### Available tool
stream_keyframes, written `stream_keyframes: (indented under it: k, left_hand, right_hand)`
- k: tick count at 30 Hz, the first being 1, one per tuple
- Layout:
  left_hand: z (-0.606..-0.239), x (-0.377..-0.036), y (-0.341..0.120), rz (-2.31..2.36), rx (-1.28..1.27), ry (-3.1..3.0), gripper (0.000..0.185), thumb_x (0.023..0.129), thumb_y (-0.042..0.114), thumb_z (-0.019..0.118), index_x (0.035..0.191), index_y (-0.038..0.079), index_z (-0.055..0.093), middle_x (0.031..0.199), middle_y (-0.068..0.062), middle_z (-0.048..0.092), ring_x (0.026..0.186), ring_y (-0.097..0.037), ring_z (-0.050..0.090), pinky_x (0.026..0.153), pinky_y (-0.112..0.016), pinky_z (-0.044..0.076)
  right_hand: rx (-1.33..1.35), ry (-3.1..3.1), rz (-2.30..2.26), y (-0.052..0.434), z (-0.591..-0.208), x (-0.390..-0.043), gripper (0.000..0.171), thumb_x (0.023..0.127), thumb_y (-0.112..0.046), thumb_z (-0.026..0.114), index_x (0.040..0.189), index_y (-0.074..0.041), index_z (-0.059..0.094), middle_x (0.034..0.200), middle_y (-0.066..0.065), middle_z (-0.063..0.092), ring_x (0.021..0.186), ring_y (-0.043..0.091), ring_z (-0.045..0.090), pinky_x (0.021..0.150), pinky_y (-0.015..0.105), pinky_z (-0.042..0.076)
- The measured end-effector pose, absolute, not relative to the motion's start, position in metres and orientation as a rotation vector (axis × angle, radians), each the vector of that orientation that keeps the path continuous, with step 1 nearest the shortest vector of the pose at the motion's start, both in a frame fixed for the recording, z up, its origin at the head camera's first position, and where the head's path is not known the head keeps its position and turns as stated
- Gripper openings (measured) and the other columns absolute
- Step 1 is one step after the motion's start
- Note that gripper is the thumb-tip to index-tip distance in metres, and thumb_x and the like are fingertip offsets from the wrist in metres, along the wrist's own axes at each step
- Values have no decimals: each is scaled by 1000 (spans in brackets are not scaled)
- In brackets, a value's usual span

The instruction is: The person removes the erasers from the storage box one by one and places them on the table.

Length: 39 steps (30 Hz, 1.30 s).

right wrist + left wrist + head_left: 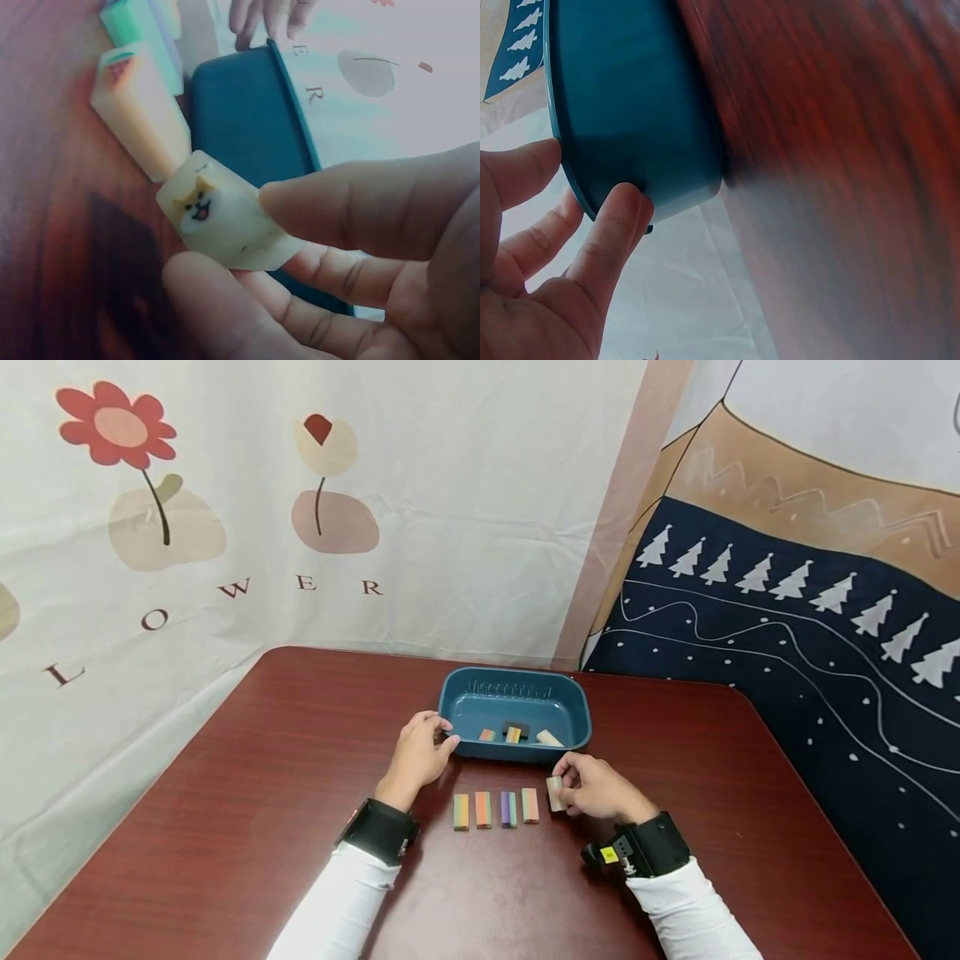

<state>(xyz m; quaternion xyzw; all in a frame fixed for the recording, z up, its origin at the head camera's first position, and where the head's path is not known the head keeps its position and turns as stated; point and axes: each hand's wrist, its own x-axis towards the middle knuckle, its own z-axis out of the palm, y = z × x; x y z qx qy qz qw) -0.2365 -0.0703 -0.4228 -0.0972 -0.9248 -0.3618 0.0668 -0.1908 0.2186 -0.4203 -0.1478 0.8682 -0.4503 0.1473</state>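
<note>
My right hand (600, 789) pinches a small pale rectangular block (555, 793) between thumb and fingers, at the right end of a row of blocks. In the right wrist view its end shows a printed smiling dog face. To its left stand a pink-and-cream block (530, 806), a purple-and-green block (509, 810), an orange-and-green block (483, 810) and a green-and-yellow block (461, 812). My left hand (417, 752) holds the front left corner of a blue-green plastic basin (513, 752), fingers at the rim and against the outer wall.
Inside the basin lie a white block (549, 738), a dark piece (516, 725), a yellow-striped block (513, 735) and an orange-and-green block (487, 735). The reddish wooden table (300, 827) meets a flower-printed curtain (450, 585) behind and a dark tree-patterned cloth (750, 635) to the right.
</note>
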Motion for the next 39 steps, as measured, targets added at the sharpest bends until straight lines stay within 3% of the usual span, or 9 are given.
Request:
stream_keyframes:
  k: [10, 18, 39]
  left_hand:
    - [-423, -238, -71, -1071, -293, -2813, 24, 95, 21, 65, 111, 3, 66, 134, -15, 50, 105, -28, 56, 91, -41, 48]
    - [-423, -237, -70, -1085, -275, -2813, 22, 94, 20, 66, 109, 4, 66, 136, -15, 49, 107, -27, 58, 92, -41, 48]
    - [-422, -237, -70, -1086, -268, -2817, 23, 95, 20, 65, 110, 3, 66, 137, -15, 48, 107, -27, 59, 92, -41, 49]
  right_hand:
    - [-388, 2562, -1215, 213, -431, -192, 11, 88, 5, 61, 99, 1, 57, 77, 9, 53, 60, 19, 61, 56, 33, 56]
    - [-366, 2635, -1109, 212, -434, -195, 9, 88, -1, 64, 95, -1, 60, 72, 5, 57, 57, 15, 56, 51, 31, 46]
    - [-372, 2679, -1044, 217, -431, -198, 13, 86, 3, 62, 100, 2, 63, 70, 3, 57, 57, 14, 54, 52, 30, 44]
